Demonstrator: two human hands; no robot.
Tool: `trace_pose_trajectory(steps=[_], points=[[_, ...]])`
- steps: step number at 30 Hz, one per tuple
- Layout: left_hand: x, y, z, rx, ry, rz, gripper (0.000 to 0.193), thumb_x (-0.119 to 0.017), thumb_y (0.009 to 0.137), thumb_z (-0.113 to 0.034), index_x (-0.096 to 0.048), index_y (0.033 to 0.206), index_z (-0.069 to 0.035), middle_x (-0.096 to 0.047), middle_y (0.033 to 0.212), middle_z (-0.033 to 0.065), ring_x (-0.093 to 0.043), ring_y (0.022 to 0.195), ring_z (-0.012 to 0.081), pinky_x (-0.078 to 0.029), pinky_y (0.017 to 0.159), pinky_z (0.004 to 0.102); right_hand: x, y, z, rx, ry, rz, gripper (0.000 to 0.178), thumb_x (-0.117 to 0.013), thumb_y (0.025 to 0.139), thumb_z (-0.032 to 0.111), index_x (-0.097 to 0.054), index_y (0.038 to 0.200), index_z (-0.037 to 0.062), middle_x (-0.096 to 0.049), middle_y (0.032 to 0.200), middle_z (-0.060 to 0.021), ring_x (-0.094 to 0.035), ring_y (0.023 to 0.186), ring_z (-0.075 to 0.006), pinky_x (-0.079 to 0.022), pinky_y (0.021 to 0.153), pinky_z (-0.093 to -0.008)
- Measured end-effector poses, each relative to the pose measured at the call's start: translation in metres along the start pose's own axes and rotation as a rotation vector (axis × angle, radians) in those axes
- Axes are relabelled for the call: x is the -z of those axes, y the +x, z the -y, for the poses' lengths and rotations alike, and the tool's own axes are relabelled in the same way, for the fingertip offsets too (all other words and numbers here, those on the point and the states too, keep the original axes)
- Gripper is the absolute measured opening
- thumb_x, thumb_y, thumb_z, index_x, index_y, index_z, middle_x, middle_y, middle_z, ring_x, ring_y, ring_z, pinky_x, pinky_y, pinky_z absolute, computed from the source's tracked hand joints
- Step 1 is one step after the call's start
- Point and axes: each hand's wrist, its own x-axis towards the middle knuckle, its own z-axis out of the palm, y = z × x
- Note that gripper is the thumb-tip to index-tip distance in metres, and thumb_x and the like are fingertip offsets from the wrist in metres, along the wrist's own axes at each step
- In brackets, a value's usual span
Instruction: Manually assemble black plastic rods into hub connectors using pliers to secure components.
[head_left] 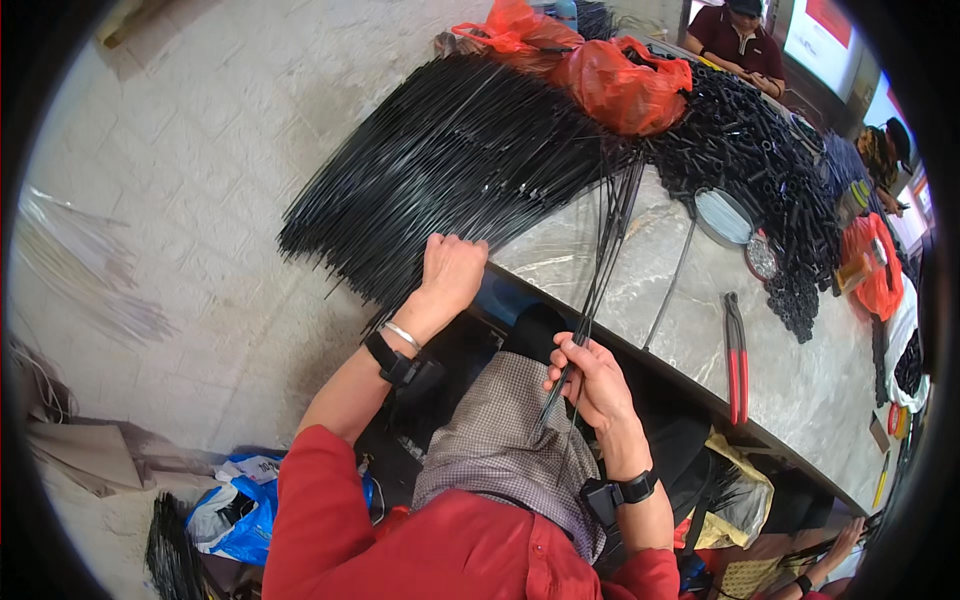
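A big fan-shaped bundle of thin black rods [440, 170] overhangs the edge of a marble tabletop [690, 330]. My left hand [450, 270] reaches up into the near ends of that bundle, fingers curled among the rods. My right hand [590, 380] is closed around a few black rods [605, 250] that run from my lap up across the table edge toward the pile. Both wrists carry black straps; the left also has a metal bangle.
Red-handled pliers [737, 360] lie on the table to the right. Orange plastic bags [610, 75], a heap of short black tubes [770, 170] and two round dishes [725, 215] sit farther back. Other people sit at the far end. Bags and paper lie on the tiled floor.
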Motion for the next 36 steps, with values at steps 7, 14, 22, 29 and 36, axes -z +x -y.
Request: trace_pose_trajectory(steps=[7,14,22,29,36], points=[[0.019,0.014,0.017,0.169,-0.487,0.21,0.021,-0.066,0.076,-0.02,-0.071,0.088,-0.003,-0.069,0.079,0.0141,-0.065,0.077,0.0304,-0.049,0.074,0.0381,-0.01,-0.01,0.012,0.023,0.011,0.022,0.019,-0.049,0.095,0.018,-0.05,0.109,0.0044,-0.058,0.075,-0.0033,-0.062,0.062,-0.0152,-0.049,0.052,-0.0236],[0.029,0.02,0.008,0.245,-0.781,0.38,0.025,-0.063,0.081,-0.023,-0.068,0.089,0.001,-0.068,0.072,0.0108,-0.065,0.064,0.0196,-0.05,0.061,0.0316,-0.012,0.018,-0.012,-0.006,0.022,0.047,0.023,-0.048,0.096,0.016,-0.051,0.114,0.0017,-0.062,0.087,-0.0085,-0.064,0.08,-0.0197,-0.057,0.069,-0.0334],[0.047,0.013,-0.033,0.028,-0.917,0.59,0.027,-0.056,0.089,-0.021,-0.067,0.094,0.003,-0.065,0.068,0.0099,-0.062,0.061,0.0145,-0.049,0.058,0.0304,-0.033,0.038,-0.025,0.038,0.341,0.152,0.037,-0.041,0.1,0.028,-0.046,0.122,-0.0007,-0.059,0.109,-0.0166,-0.059,0.103,-0.0295,-0.05,0.089,-0.044],[0.071,0.043,-0.043,-0.214,-0.26,0.263,0.018,-0.06,0.082,-0.016,-0.065,0.085,0.001,-0.065,0.074,0.0197,-0.065,0.074,0.0365,-0.051,0.064,0.0428,-0.021,0.008,0.004,0.065,0.195,-0.004,0.019,-0.04,0.098,0.013,-0.049,0.109,0.0021,-0.056,0.082,-0.0074,-0.06,0.072,-0.0212,-0.056,0.068,-0.0401],[0.009,0.132,-0.077,-0.154,-0.054,0.085,0.053,-0.065,0.081,-0.028,-0.049,0.121,0.003,-0.048,0.131,0.0167,-0.042,0.126,0.0297,-0.039,0.096,0.0469,-0.012,-0.029,0.051,0.087,0.08,0.025,0.023,-0.045,0.095,0.013,-0.043,0.112,-0.0019,-0.05,0.076,-0.0059,-0.05,0.061,-0.0161,-0.049,0.053,-0.0342]])
